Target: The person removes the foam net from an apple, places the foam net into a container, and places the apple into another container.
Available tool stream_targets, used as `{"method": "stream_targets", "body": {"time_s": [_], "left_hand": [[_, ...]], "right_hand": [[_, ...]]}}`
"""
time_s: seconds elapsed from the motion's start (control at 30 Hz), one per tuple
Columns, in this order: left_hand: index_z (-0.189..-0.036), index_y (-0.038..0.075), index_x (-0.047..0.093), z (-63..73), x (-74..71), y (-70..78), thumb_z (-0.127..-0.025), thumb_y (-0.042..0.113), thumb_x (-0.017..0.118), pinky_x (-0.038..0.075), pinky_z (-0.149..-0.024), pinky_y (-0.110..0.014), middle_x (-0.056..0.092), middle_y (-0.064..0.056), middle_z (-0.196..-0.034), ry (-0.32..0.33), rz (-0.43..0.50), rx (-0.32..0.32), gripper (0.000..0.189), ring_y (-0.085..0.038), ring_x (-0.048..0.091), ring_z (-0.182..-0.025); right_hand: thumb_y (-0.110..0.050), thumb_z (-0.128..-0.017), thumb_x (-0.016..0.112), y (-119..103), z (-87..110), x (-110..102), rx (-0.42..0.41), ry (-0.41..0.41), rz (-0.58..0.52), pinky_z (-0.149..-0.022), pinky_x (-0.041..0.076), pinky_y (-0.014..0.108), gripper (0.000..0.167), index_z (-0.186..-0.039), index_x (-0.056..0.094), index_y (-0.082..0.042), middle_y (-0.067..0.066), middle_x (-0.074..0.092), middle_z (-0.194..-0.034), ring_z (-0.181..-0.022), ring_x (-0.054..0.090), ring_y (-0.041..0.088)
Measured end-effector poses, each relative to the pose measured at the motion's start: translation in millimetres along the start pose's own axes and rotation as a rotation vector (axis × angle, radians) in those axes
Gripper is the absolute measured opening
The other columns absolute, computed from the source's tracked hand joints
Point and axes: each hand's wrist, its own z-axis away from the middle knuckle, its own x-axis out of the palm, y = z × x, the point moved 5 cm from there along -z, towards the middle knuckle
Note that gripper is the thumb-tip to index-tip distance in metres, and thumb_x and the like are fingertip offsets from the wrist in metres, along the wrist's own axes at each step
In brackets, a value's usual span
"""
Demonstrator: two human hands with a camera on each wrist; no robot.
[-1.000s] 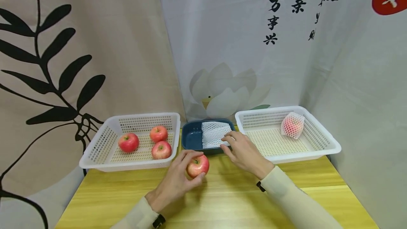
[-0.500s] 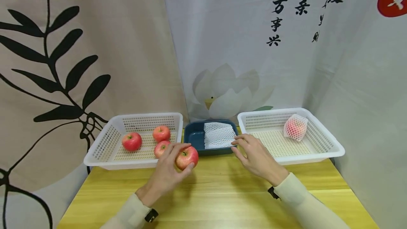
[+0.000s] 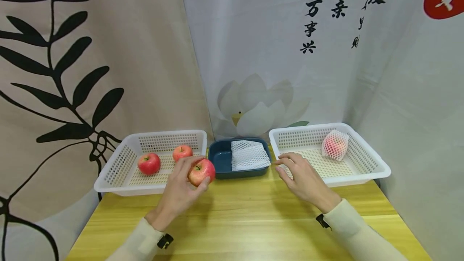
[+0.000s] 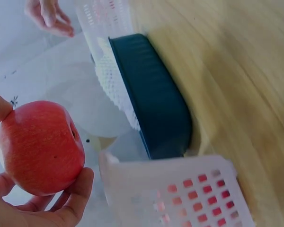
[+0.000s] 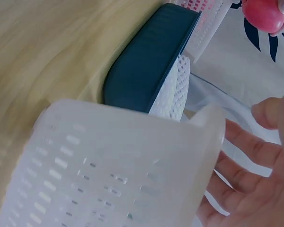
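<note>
A red apple (image 3: pixel 202 172) is gripped between the thumb and fingers of my left hand (image 3: pixel 177 194), raised near the right front corner of the left white basket (image 3: pixel 137 191). In the left wrist view, the apple (image 4: pixel 42 149) is clear of the basket's rim (image 4: pixel 165 165). Two more apples show in that basket, one at the left (image 3: pixel 149 163) and one at the back (image 3: pixel 182 152). My right hand (image 3: pixel 306 178) holds nothing, its fingers loosely bent beside the left front corner of the right white basket (image 3: pixel 357 179).
Between the baskets stands a dark blue tray (image 3: pixel 220 159) with white foam fruit nets (image 3: pixel 250 155) lying in its right part. One apple in a foam net (image 3: pixel 335 145) sits at the right basket's far side. A wooden table (image 3: pixel 246 216) carries everything; printed curtains hang behind.
My left hand has carried the apple leftward from in front of the blue tray to the left basket's corner, hiding a third apple there. My right hand has drawn away from the nets, rightward.
</note>
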Motion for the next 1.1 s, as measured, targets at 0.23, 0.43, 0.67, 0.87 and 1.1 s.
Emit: {"method": "stream_targets", "body": {"time_s": [0.23,0.43,0.67,0.87,1.1], "left_hand": [[-0.154,0.010,0.068,-5.5,-13.3,-10.5,-0.094,0.015,0.096,0.073,-0.096,-0.045,0.068,-0.013,-0.148,0.041,-0.017,-0.008,0.065,-0.027,0.074,-0.121],[-0.155,0.012,0.067,-10.2,-22.1,-23.8,-0.096,0.018,0.096,0.070,-0.101,-0.056,0.067,-0.015,-0.146,0.049,-0.046,-0.068,0.066,-0.031,0.072,-0.125],[-0.158,0.017,0.067,-13.8,-28.8,-40.4,-0.099,0.023,0.093,0.064,-0.100,-0.061,0.067,-0.018,-0.140,0.056,-0.079,-0.133,0.064,-0.036,0.069,-0.119],[-0.160,0.011,0.065,-14.5,-33.3,-55.0,-0.102,0.026,0.091,0.064,-0.101,-0.062,0.065,-0.022,-0.145,0.041,-0.109,-0.171,0.065,-0.039,0.067,-0.125],[-0.162,0.011,0.061,-16.5,-40.3,-74.5,-0.107,0.034,0.087,0.061,-0.107,-0.068,0.060,-0.025,-0.150,-0.004,-0.134,-0.257,0.066,-0.044,0.065,-0.130]], "right_hand": [[-0.010,-0.107,0.082,8,1.9,-8,0.012,0.020,0.000,-0.101,0.066,0.060,0.010,-0.116,0.085,-0.006,0.016,0.083,-0.127,-0.117,0.080,0.038],[-0.008,-0.106,0.083,15,1.9,-12,0.017,0.027,0.008,-0.098,0.067,0.059,0.011,-0.116,0.085,-0.005,0.014,0.083,-0.125,-0.115,0.080,0.037],[-0.008,-0.107,0.082,22,1.9,-16,0.032,0.016,0.014,-0.099,0.067,0.059,0.012,-0.118,0.085,-0.003,0.015,0.082,-0.125,-0.115,0.080,0.038],[-0.008,-0.108,0.080,28,2.9,-19,0.064,-0.003,0.005,-0.103,0.066,0.061,0.014,-0.120,0.084,-0.002,0.016,0.082,-0.126,-0.117,0.080,0.039],[-0.008,-0.109,0.079,34,5.3,-22,0.094,-0.013,0.000,-0.103,0.066,0.062,0.015,-0.122,0.084,-0.003,0.016,0.082,-0.128,-0.119,0.080,0.040]]}}
